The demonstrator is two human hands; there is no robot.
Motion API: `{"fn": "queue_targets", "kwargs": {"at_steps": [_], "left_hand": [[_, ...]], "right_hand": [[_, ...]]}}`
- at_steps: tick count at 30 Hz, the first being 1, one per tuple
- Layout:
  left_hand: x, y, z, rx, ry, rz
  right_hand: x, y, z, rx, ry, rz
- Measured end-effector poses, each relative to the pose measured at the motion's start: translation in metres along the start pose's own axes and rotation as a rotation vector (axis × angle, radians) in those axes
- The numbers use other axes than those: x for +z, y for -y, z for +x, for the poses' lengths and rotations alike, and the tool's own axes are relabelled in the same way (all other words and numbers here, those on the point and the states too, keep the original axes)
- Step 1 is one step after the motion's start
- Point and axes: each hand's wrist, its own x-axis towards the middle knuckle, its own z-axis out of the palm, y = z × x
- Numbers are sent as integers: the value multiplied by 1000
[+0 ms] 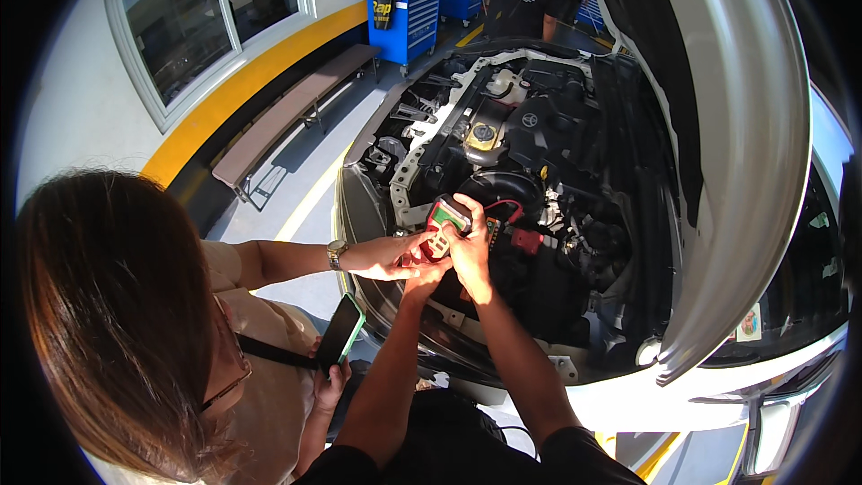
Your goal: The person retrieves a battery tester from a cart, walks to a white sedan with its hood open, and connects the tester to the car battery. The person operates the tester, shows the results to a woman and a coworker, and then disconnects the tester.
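A red and black handheld battery tester (440, 226) with a lit green screen and pale buttons is held over the front of an open engine bay. My left hand (426, 280) is closed around its lower end, partly hidden by another person's hand. Gripping its right side is my right hand (470, 250), with the thumb over the face near the buttons. From the left, the other person's hand (382, 257), with a wristwatch above it, reaches to the tester's lower left. A red cable (514, 207) runs in the bay just right of the tester, near a red cover (528, 241).
The person at my left holds a phone (342, 332) low by my forearm. The raised hood (754, 126) stands on the right. Behind are a bench (296, 117) along the wall, blue tool cabinets (402, 22) and people in dark shirts (528, 0).
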Motion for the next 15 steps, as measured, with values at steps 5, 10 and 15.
{"fn": "queue_targets", "kwargs": {"at_steps": [5,10,15], "left_hand": [[-5,-22,5,-136,-43,-142],[-9,-37,6,-211,-126,-473],[-4,-39,10,-213,-142,-490]], "right_hand": [[1,2,0,22,-12,32],[4,-1,0,17,-5,74],[3,-1,1,-16,-32,30]]}}
